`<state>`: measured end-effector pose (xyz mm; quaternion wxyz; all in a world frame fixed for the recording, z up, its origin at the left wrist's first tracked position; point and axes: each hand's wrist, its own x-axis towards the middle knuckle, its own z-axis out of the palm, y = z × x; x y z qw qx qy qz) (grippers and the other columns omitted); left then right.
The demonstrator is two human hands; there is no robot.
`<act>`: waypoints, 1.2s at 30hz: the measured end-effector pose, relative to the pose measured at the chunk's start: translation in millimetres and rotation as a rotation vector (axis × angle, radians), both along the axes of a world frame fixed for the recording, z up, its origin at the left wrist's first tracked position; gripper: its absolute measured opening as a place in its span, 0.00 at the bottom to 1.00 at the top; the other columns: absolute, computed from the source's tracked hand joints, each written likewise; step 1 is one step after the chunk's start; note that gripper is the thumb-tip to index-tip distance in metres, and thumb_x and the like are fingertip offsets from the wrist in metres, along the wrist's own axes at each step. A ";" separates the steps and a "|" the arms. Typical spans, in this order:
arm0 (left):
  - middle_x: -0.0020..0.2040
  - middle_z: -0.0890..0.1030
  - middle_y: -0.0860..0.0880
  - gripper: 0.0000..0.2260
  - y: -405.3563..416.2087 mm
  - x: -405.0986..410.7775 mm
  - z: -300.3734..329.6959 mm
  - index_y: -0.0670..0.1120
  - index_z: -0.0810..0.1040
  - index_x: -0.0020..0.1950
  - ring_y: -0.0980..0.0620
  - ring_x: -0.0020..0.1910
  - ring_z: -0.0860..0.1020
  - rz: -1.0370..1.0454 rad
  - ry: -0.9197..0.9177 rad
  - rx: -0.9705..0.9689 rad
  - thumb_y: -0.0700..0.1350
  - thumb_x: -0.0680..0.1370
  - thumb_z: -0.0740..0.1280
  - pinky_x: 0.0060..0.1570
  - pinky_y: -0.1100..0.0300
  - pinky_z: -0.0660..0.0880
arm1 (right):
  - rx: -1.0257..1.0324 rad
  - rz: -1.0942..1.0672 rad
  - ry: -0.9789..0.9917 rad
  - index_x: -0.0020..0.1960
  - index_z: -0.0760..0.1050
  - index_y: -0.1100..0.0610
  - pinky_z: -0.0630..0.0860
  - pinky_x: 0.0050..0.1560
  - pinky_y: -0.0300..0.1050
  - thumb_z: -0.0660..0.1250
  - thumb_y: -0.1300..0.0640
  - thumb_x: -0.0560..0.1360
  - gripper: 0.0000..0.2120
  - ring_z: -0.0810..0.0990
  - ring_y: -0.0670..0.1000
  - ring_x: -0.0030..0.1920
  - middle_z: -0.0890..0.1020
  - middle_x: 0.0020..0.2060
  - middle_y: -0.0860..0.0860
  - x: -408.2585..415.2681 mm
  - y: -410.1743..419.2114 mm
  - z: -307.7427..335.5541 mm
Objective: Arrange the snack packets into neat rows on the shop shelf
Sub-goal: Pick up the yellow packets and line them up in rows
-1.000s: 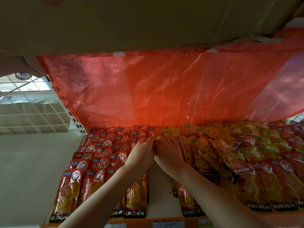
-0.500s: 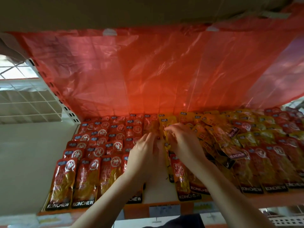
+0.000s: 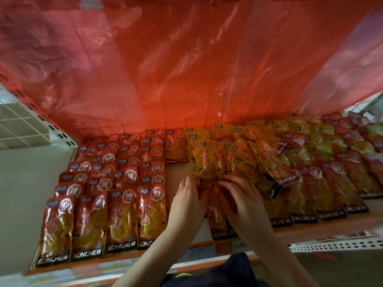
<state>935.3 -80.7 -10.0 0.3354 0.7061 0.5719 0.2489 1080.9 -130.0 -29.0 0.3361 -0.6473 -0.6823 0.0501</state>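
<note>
A red snack packet (image 3: 215, 212) marked KONCHEW lies lengthwise near the shelf's front edge (image 3: 128, 256), between my two hands. My left hand (image 3: 186, 206) grips its left side, fingertips up at the packet's top corner. My right hand (image 3: 243, 206) covers its right side, fingers curled over the top edge. Left of them, red packets (image 3: 116, 204) lie in neat overlapping rows. Just behind my fingertips, yellow packets (image 3: 207, 160) overlap in a loose column. Further right, a jumbled heap of yellow packets (image 3: 269, 162) lies askew.
A red plastic sheet (image 3: 186, 69) hangs over the back of the shelf. More red packets (image 3: 331, 193) fill the right side up to the front edge. A white wire grid (image 3: 20, 125) and a pale wall (image 3: 24, 193) stand at the left. Bare shelf (image 3: 176, 183) shows left of my left hand.
Both hands have drawn back from the rear of the shelf toward the front edge, and the red packet between them has come forward with them. The camera has tilted down.
</note>
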 end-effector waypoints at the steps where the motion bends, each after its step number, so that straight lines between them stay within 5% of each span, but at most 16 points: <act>1: 0.53 0.77 0.51 0.16 0.4 0.4 -0.3 0.48 0.69 0.63 0.53 0.49 0.77 0.010 -0.017 -0.019 0.49 0.77 0.66 0.48 0.55 0.76 | 0.001 -0.004 -0.008 0.58 0.77 0.56 0.72 0.58 0.50 0.56 0.45 0.78 0.19 0.74 0.51 0.59 0.77 0.57 0.50 -0.1 0.3 -0.6; 9: 0.53 0.77 0.54 0.18 -7.3 4.7 -0.3 0.52 0.68 0.62 0.54 0.49 0.78 0.039 -0.043 -0.040 0.52 0.75 0.68 0.48 0.54 0.78 | -0.039 -0.025 -0.110 0.55 0.79 0.55 0.71 0.57 0.51 0.59 0.46 0.75 0.18 0.73 0.52 0.59 0.77 0.57 0.50 -0.8 0.8 -3.0; 15: 0.46 0.81 0.54 0.13 -0.5 1.1 1.9 0.49 0.76 0.58 0.59 0.43 0.80 0.121 -0.211 -0.150 0.44 0.74 0.70 0.42 0.61 0.80 | -0.029 -0.010 -0.063 0.56 0.78 0.55 0.71 0.59 0.50 0.57 0.47 0.77 0.17 0.73 0.52 0.59 0.77 0.58 0.49 0.6 1.4 -5.3; 22: 0.47 0.81 0.51 0.11 12.3 -25.7 20.1 0.46 0.78 0.59 0.55 0.44 0.80 0.186 -0.345 -0.155 0.40 0.77 0.65 0.39 0.54 0.81 | -0.015 -0.044 -0.086 0.53 0.79 0.56 0.75 0.55 0.57 0.57 0.52 0.76 0.15 0.74 0.53 0.57 0.77 0.55 0.50 -1.0 2.2 -3.3; 27: 0.47 0.81 0.47 0.09 23.7 -52.5 37.5 0.55 0.77 0.49 0.49 0.42 0.82 0.250 -0.455 -0.203 0.39 0.78 0.64 0.38 0.49 0.81 | 0.073 0.151 -0.025 0.59 0.76 0.56 0.72 0.60 0.52 0.60 0.47 0.77 0.17 0.71 0.53 0.62 0.75 0.59 0.50 -12.4 2.8 25.8; 31: 0.47 0.82 0.40 0.07 29.2 -61.7 49.0 0.42 0.78 0.55 0.46 0.40 0.82 0.295 -0.629 -0.325 0.39 0.78 0.64 0.32 0.54 0.78 | -0.043 0.402 -0.086 0.66 0.68 0.51 0.69 0.61 0.44 0.63 0.40 0.74 0.25 0.65 0.49 0.68 0.68 0.67 0.47 -31.1 4.3 45.5; 33: 0.48 0.82 0.39 0.08 32.8 -63.8 49.6 0.41 0.79 0.55 0.41 0.44 0.81 0.318 -0.656 -0.358 0.39 0.78 0.64 0.42 0.46 0.78 | -0.029 0.430 -0.135 0.66 0.68 0.51 0.73 0.56 0.44 0.68 0.45 0.72 0.25 0.66 0.50 0.67 0.69 0.66 0.48 -40.6 8.2 45.8; 36: 0.42 0.82 0.42 0.08 36.4 -67.4 51.5 0.39 0.79 0.52 0.47 0.38 0.80 0.301 -0.671 -0.372 0.39 0.79 0.62 0.38 0.54 0.78 | 0.049 0.371 -0.109 0.62 0.71 0.53 0.78 0.50 0.46 0.74 0.63 0.66 0.26 0.72 0.51 0.60 0.75 0.60 0.51 -50.4 20.2 43.9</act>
